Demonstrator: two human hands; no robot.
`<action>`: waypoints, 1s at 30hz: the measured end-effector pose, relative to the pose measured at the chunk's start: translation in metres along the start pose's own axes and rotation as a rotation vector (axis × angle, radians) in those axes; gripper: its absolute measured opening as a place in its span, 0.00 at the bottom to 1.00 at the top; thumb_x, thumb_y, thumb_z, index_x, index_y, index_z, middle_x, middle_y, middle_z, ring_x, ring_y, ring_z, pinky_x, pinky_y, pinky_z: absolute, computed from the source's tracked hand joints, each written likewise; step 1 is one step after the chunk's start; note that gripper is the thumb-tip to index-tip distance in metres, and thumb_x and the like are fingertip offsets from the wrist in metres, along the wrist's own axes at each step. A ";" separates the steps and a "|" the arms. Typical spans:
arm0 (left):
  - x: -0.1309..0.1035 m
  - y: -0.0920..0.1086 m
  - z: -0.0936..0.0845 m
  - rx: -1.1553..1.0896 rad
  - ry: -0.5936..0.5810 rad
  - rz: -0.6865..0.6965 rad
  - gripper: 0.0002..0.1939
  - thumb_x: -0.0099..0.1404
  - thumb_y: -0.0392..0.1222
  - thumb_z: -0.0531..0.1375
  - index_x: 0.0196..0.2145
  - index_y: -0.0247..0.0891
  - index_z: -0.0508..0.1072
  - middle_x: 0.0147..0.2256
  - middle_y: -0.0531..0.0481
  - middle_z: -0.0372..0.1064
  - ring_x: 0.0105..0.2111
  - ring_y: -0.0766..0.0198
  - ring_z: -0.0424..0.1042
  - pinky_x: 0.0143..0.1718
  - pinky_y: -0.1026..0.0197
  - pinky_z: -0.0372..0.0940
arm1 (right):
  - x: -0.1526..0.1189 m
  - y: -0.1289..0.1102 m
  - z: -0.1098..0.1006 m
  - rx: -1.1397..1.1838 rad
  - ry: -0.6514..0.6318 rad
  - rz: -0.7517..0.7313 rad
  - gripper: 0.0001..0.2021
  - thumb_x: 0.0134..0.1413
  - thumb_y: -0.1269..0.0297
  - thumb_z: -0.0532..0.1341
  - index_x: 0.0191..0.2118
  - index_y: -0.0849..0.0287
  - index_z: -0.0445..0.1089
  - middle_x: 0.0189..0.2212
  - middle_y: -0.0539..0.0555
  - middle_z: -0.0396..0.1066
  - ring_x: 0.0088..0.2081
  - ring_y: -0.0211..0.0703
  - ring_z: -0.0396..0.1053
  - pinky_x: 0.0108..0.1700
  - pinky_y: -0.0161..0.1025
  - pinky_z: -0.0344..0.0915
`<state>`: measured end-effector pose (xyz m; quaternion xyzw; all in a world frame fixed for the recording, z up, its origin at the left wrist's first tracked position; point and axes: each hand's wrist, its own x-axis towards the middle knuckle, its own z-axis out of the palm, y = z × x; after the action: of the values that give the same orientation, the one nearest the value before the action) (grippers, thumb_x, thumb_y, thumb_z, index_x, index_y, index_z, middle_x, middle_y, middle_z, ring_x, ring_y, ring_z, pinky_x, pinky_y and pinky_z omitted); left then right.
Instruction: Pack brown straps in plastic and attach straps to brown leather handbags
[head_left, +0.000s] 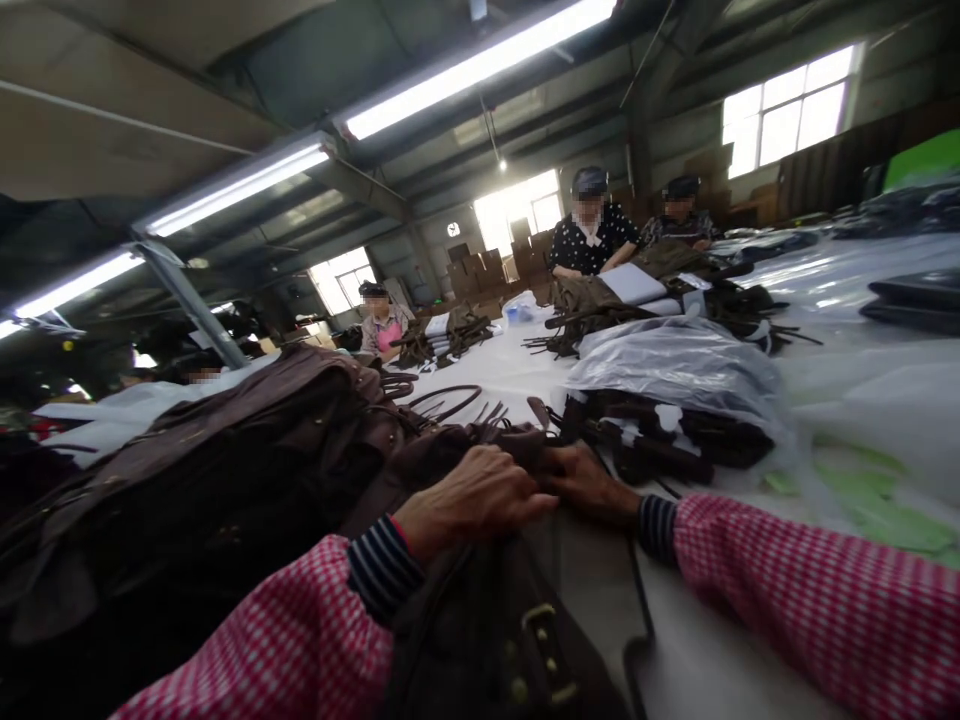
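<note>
A dark brown bag (495,610) with a brass-coloured buckle on a strap stands on the table in front of me. My left hand (476,500) is closed over its upper part, knuckles up, with the fingertips hidden. Close beside it, my right hand (589,485) grips the bag's top edge from the far right side, its fingers partly covered by dark fabric. A large heap of similar brown bags (247,450) lies along my left, reaching close to my left forearm.
Plastic-wrapped dark bags (675,380) lie just beyond my right hand. Across the white table (487,375), olive-brown bags with white sheets are stacked before several co-workers. Clear plastic film (862,390) and pale green pieces (877,500) lie at the right.
</note>
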<state>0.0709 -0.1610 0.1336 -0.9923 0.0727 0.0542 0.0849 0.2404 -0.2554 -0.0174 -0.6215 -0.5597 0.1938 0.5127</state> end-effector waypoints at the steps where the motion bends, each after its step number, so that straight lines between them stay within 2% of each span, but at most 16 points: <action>1: -0.004 -0.008 0.009 0.006 -0.050 -0.076 0.24 0.76 0.54 0.51 0.28 0.39 0.75 0.26 0.47 0.73 0.29 0.59 0.74 0.34 0.59 0.59 | -0.002 -0.003 -0.004 0.087 -0.007 0.021 0.13 0.58 0.56 0.62 0.35 0.61 0.75 0.30 0.51 0.73 0.34 0.43 0.68 0.38 0.38 0.63; 4: -0.011 -0.020 0.026 0.010 -0.145 -0.183 0.08 0.68 0.46 0.60 0.42 0.42 0.75 0.32 0.49 0.75 0.34 0.55 0.75 0.36 0.58 0.62 | 0.000 -0.009 -0.017 0.330 -0.030 0.112 0.15 0.55 0.54 0.65 0.35 0.63 0.76 0.29 0.52 0.74 0.32 0.41 0.67 0.37 0.38 0.62; 7: -0.005 -0.015 0.034 0.017 -0.074 -0.087 0.24 0.62 0.37 0.61 0.56 0.43 0.68 0.47 0.47 0.74 0.46 0.53 0.72 0.44 0.55 0.66 | 0.005 -0.009 -0.023 0.513 0.022 0.252 0.17 0.49 0.52 0.69 0.36 0.63 0.76 0.30 0.53 0.75 0.30 0.38 0.66 0.35 0.37 0.61; 9: 0.003 -0.010 0.041 0.014 0.005 0.034 0.28 0.61 0.32 0.60 0.58 0.44 0.66 0.56 0.46 0.69 0.55 0.53 0.66 0.50 0.54 0.66 | 0.008 -0.007 -0.023 0.582 0.078 0.339 0.18 0.45 0.52 0.70 0.34 0.63 0.75 0.28 0.51 0.73 0.27 0.36 0.64 0.32 0.36 0.59; 10: 0.006 -0.009 0.046 0.002 0.027 0.066 0.26 0.61 0.31 0.59 0.57 0.45 0.68 0.58 0.47 0.68 0.57 0.53 0.65 0.52 0.54 0.66 | 0.008 -0.007 -0.023 0.577 0.098 0.353 0.17 0.45 0.52 0.70 0.34 0.62 0.74 0.27 0.50 0.72 0.26 0.36 0.63 0.31 0.36 0.58; 12: 0.009 -0.013 0.060 -0.057 0.054 0.031 0.19 0.64 0.33 0.59 0.52 0.43 0.71 0.55 0.47 0.69 0.56 0.55 0.65 0.54 0.54 0.65 | 0.005 -0.010 -0.022 0.448 0.094 0.277 0.14 0.49 0.55 0.67 0.34 0.62 0.74 0.28 0.51 0.72 0.29 0.38 0.65 0.33 0.37 0.60; 14: 0.007 -0.019 0.075 -0.136 0.089 -0.067 0.12 0.69 0.38 0.57 0.50 0.41 0.72 0.53 0.47 0.71 0.54 0.56 0.67 0.56 0.54 0.64 | -0.003 -0.017 -0.022 0.192 0.051 0.130 0.08 0.53 0.62 0.64 0.37 0.61 0.75 0.32 0.52 0.74 0.35 0.41 0.68 0.39 0.39 0.62; 15: 0.004 -0.022 0.081 -0.171 0.113 -0.104 0.12 0.71 0.40 0.56 0.50 0.40 0.72 0.53 0.47 0.72 0.55 0.56 0.67 0.58 0.54 0.63 | -0.009 -0.022 -0.023 0.047 0.024 0.060 0.07 0.54 0.66 0.63 0.38 0.61 0.75 0.35 0.52 0.74 0.37 0.43 0.69 0.42 0.40 0.63; 17: 0.000 -0.026 0.090 -0.216 0.146 -0.130 0.14 0.72 0.41 0.56 0.54 0.41 0.70 0.56 0.47 0.71 0.57 0.56 0.66 0.59 0.52 0.61 | -0.022 -0.031 -0.024 -0.211 -0.037 -0.019 0.06 0.56 0.68 0.63 0.40 0.60 0.74 0.39 0.53 0.72 0.41 0.44 0.69 0.45 0.41 0.64; 19: -0.002 -0.026 0.091 -0.221 0.149 -0.123 0.19 0.71 0.40 0.58 0.58 0.43 0.69 0.59 0.49 0.69 0.59 0.55 0.65 0.59 0.51 0.61 | -0.034 -0.036 -0.025 -0.403 -0.083 -0.031 0.08 0.57 0.67 0.65 0.43 0.59 0.73 0.42 0.55 0.69 0.44 0.46 0.68 0.46 0.42 0.65; 21: -0.002 -0.023 0.090 -0.212 0.139 -0.121 0.22 0.70 0.39 0.59 0.61 0.46 0.67 0.62 0.50 0.67 0.61 0.54 0.64 0.58 0.49 0.62 | -0.043 -0.037 -0.025 -0.552 -0.088 -0.034 0.10 0.60 0.66 0.66 0.46 0.59 0.72 0.44 0.56 0.67 0.46 0.47 0.68 0.47 0.43 0.66; 24: -0.001 -0.020 0.087 -0.227 0.119 -0.133 0.23 0.70 0.40 0.59 0.62 0.46 0.67 0.63 0.51 0.66 0.62 0.54 0.63 0.60 0.47 0.61 | -0.046 -0.034 -0.019 -0.761 -0.067 -0.083 0.05 0.63 0.68 0.63 0.45 0.60 0.70 0.43 0.57 0.67 0.46 0.48 0.68 0.46 0.42 0.67; 27: -0.001 -0.021 0.086 -0.282 0.112 -0.136 0.25 0.71 0.51 0.60 0.63 0.44 0.67 0.64 0.48 0.65 0.62 0.51 0.62 0.61 0.45 0.60 | -0.041 -0.035 -0.010 -0.967 -0.098 -0.156 0.03 0.63 0.69 0.62 0.42 0.61 0.69 0.42 0.59 0.68 0.44 0.50 0.68 0.42 0.42 0.67; 30: 0.000 -0.023 0.086 -0.322 0.109 -0.124 0.34 0.68 0.65 0.59 0.63 0.42 0.67 0.63 0.44 0.66 0.62 0.49 0.63 0.62 0.44 0.59 | -0.038 -0.043 -0.001 -1.092 -0.156 -0.193 0.02 0.62 0.71 0.61 0.41 0.62 0.69 0.40 0.60 0.69 0.41 0.50 0.68 0.38 0.41 0.65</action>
<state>0.0659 -0.1238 0.0529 -0.9971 0.0063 0.0058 -0.0760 0.2085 -0.2959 0.0067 -0.7265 -0.6696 -0.1266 0.0889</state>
